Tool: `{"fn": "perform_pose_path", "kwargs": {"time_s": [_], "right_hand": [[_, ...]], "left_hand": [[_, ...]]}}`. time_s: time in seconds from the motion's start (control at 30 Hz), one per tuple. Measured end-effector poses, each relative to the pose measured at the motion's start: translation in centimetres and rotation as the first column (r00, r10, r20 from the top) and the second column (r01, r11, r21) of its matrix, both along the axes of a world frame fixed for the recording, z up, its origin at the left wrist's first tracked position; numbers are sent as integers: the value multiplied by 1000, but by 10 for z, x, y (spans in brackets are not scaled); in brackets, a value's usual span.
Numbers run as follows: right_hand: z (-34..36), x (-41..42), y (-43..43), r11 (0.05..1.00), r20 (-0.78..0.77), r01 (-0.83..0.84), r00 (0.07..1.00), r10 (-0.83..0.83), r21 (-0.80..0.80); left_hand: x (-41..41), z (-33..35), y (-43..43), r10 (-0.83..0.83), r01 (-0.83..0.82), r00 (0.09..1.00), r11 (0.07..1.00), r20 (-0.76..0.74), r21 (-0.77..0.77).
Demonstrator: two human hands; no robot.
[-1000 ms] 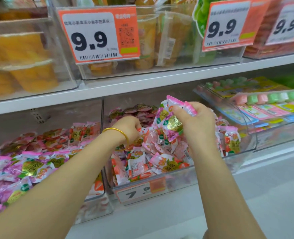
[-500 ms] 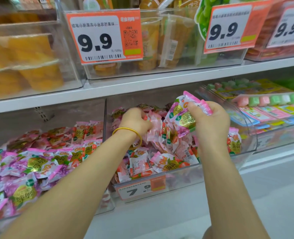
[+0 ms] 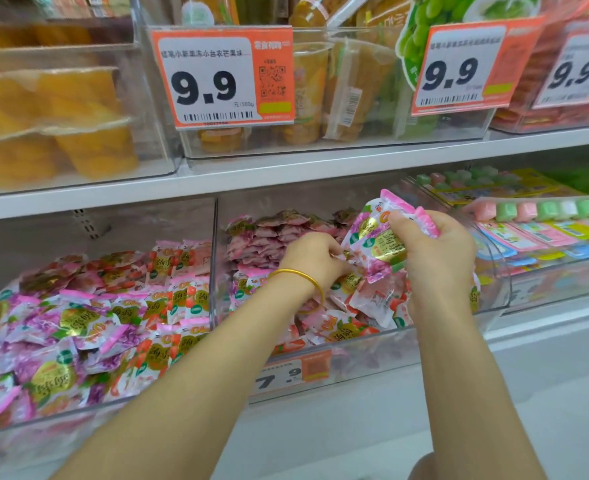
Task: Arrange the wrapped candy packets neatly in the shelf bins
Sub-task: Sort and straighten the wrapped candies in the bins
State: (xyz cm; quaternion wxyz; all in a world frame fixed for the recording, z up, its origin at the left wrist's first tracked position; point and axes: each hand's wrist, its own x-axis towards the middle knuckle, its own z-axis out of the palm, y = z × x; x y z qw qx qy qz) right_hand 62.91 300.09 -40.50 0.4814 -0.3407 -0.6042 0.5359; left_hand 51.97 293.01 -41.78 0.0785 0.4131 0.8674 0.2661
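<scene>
Both hands are over the middle bin [image 3: 372, 358]. The right hand [image 3: 438, 258] grips a bunch of packets [image 3: 376, 237] lifted above the heap, thumb across the front. The left hand [image 3: 312, 254], a gold bangle [image 3: 296, 273] on its wrist, has its fingers curled, pinching at the bunch's lower edge. More packets fill this bin, loose in front and stacked in rows behind, and the left bin [image 3: 61, 431] beside it.

- Two forearms are seen bare, from the lower edge of the frame up to the left hand [image 3: 315, 252] at the centre and the right hand [image 3: 435, 251] right of centre.
- A thin gold bangle [image 3: 300, 276] is worn on the left wrist.
- The bangle is plain, smooth and glossy, and is worn loose.
</scene>
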Motion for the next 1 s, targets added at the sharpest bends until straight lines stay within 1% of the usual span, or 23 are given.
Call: {"fn": "perform_pose_path", "kwargs": {"time_s": [0.03,0.13,0.2,0.27,0.33,0.37,0.4,0.5,0.53,0.6,0.63,0.67,0.73,0.77,0.8,0.87,0.9,0.93,1.0], "right_hand": [[0,0,-1,1000,0,-17,1000,17,-4],[1,-3,-5,998,0,-61,998,61,-14],[0,-7,-9,995,22,-97,995,97,-7],[0,-13,-14,991,77,-133,988,132,9],[2,-21,-21,983,144,-177,975,170,41],[3,-26,-25,977,178,-204,965,191,57],[3,-30,-29,968,215,-239,952,219,72],[7,-47,-38,939,347,-326,897,272,108],[10,-53,-39,930,389,-347,879,275,125],[15,-67,-40,914,450,-381,847,284,138],[15,-75,-40,906,491,-405,818,301,120],[16,-84,-40,893,557,-443,762,330,77],[13,-100,-44,857,699,-513,594,399,-54],[10,-107,-45,835,733,-536,518,440,-123],[6,-114,-45,820,729,-537,478,490,-199],[1,-124,-47,791,684,-509,444,578,-338],[-1,-127,-48,784,678,-506,436,591,-359],[-2,-130,-48,787,689,-512,432,581,-344],[0,-134,-50,812,772,-528,398,495,-248]], "left_hand": [[-6,7,-8,13,-13,1000,1000,-19,5],[-29,27,-41,111,-102,978,993,-177,57],[-43,33,-64,157,-144,958,987,-239,74],[-50,31,-84,140,-136,955,990,-262,33],[-51,20,-97,80,-88,961,996,-265,-16],[-51,13,-102,61,-66,964,998,-259,-9],[-50,7,-107,60,-52,971,998,-231,41],[-44,-6,-119,87,-66,994,965,-73,253],[-43,-9,-123,68,-55,997,955,-35,291],[-42,-18,-130,6,-4,1000,948,-5,318],[-42,-22,-134,-17,16,1000,948,-1,319],[-44,-26,-137,-32,31,999,948,-3,316],[-49,-32,-140,-47,44,999,952,1,302],[-51,-34,-140,-51,50,999,955,-3,294],[-53,-35,-139,-56,57,998,957,-12,285],[-54,-35,-138,-51,57,998,959,-26,277],[-54,-35,-138,-48,54,998,959,-29,279],[-54,-34,-138,-51,57,998,957,-28,284],[-53,-33,-140,-58,62,998,954,-23,292]]}}
